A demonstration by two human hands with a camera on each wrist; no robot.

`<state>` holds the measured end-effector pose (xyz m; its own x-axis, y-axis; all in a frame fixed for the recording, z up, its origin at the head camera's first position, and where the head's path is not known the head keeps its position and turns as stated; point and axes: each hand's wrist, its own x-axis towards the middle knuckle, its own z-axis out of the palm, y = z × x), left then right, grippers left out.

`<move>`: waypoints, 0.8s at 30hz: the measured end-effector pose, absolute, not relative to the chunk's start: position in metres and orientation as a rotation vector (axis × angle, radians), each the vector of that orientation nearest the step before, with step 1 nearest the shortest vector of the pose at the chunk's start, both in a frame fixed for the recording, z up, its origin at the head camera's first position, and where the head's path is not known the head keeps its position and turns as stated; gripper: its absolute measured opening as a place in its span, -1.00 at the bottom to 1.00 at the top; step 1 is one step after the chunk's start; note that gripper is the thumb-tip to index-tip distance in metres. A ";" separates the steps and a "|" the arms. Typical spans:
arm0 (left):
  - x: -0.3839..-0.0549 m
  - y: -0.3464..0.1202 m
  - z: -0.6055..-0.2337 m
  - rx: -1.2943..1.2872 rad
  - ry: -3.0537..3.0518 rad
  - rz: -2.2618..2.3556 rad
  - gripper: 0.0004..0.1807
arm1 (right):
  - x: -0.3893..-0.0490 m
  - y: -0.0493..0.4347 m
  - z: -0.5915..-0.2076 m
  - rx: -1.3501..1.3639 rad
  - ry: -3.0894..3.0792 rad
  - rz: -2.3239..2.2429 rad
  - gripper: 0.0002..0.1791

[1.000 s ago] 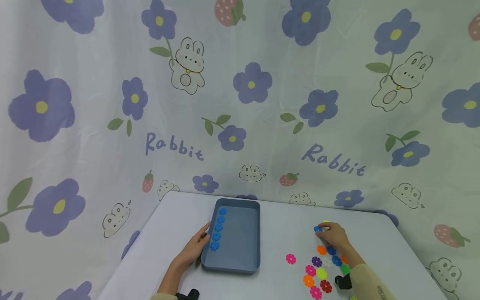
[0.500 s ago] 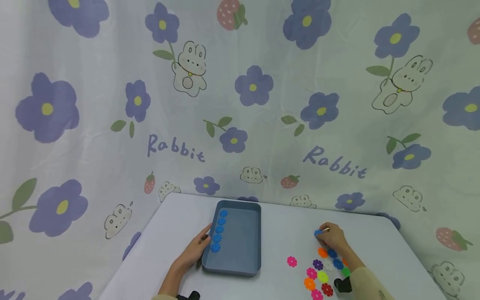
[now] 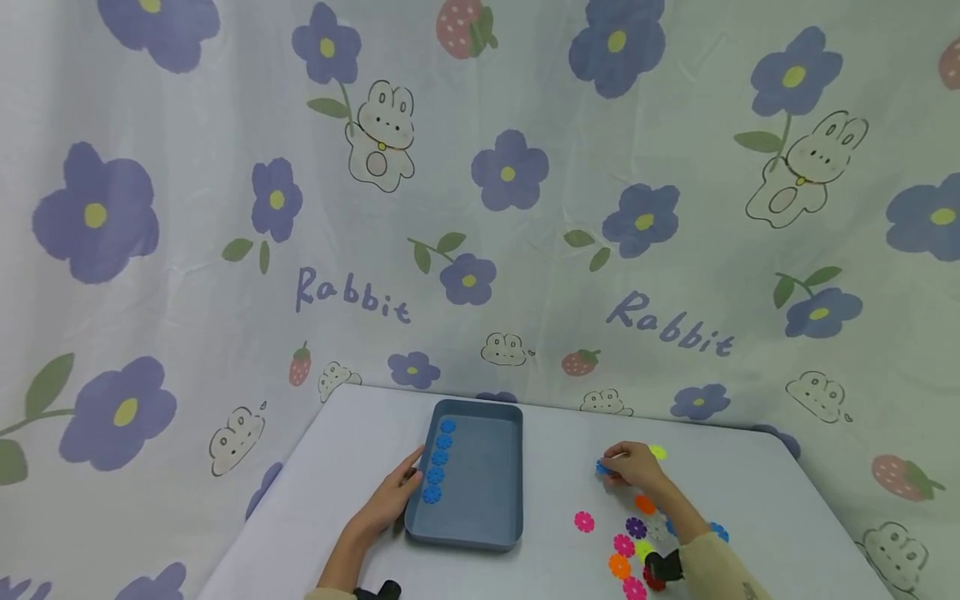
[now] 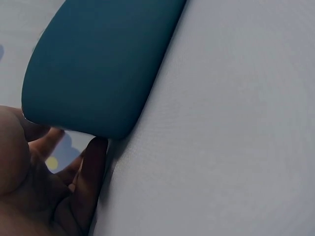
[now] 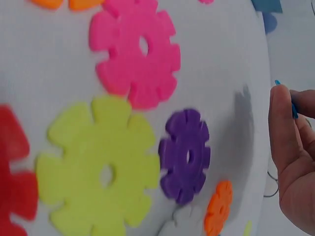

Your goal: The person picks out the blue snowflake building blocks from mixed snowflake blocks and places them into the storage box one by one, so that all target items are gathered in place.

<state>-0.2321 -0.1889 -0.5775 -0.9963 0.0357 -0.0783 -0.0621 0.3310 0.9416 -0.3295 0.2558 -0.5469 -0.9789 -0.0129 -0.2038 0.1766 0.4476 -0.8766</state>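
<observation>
My left hand holds the grey-blue tray at its left side. In the left wrist view, one digit meets the rim and a fingertip is at the lower corner of the tray wall. A column of several blue notched plastic discs lies along the tray's left side. Right of the tray, my right hand pinches another blue notched disc between thumb and fingers. The right wrist view shows this disc edge-on, mostly hidden by the fingers.
Loose notched discs lie below my right hand: pink, purple, orange, yellow and red ones. A blue disc is right of the forearm. A yellow disc lies behind the hand. A patterned curtain hangs behind the table.
My right hand has moved left toward the tray with the blue disc between its fingers, uncovering the yellow disc behind. The left hand and the tray stay in place.
</observation>
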 end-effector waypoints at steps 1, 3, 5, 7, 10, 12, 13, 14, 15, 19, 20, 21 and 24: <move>-0.232 -0.189 -0.578 -0.020 2.497 1.770 -0.43 | -0.329 0.252 -0.546 0.141 2.510 -1.553 -0.76; -0.231 -0.189 -0.577 -0.018 2.496 1.778 -0.43 | -0.328 0.246 -0.545 0.117 2.503 -1.549 -0.76; -0.230 -0.189 -0.577 -0.015 2.496 1.788 -0.43 | -0.327 0.241 -0.544 0.089 2.484 -1.561 -0.77; -0.229 -0.189 -0.578 -0.014 2.500 1.790 -0.43 | -0.325 0.236 -0.543 0.049 2.449 -1.590 -0.76; -0.229 -0.189 -0.579 -0.020 2.498 1.782 -0.44 | -0.323 0.228 -0.541 -0.003 2.394 -1.621 -0.74; -0.228 -0.189 -0.579 -0.024 2.503 1.770 -0.44 | -0.322 0.224 -0.540 -0.053 2.360 -1.638 -0.71; -0.229 -0.188 -0.579 -0.025 2.505 1.766 -0.44 | -0.322 0.221 -0.539 -0.080 2.349 -1.641 -0.70; -0.229 -0.188 -0.579 -0.025 2.508 1.763 -0.45 | -0.322 0.219 -0.538 -0.101 2.334 -1.650 -0.69; -0.229 -0.188 -0.578 -0.026 2.511 1.760 -0.45 | -0.323 0.216 -0.537 -0.124 2.326 -1.653 -0.68; -0.231 -0.188 -0.576 -0.027 2.518 1.748 -0.44 | -0.326 0.205 -0.535 -0.180 2.290 -1.678 -0.65; -0.231 -0.187 -0.575 -0.030 2.521 1.743 -0.44 | -0.326 0.202 -0.533 -0.179 2.285 -1.682 -0.64; -0.231 -0.188 -0.575 -0.031 2.521 1.741 -0.44 | -0.327 0.198 -0.532 -0.181 2.282 -1.684 -0.64; -0.230 -0.188 -0.574 -0.022 2.519 1.743 -0.44 | -0.330 0.187 -0.529 -0.184 2.263 -1.697 -0.63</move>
<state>-0.2301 -0.1879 -0.5743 -0.9969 0.0327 -0.0721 -0.0560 0.3535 0.9338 -0.3300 0.1872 -0.5292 -0.9451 -0.2821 -0.1651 0.0795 0.2918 -0.9532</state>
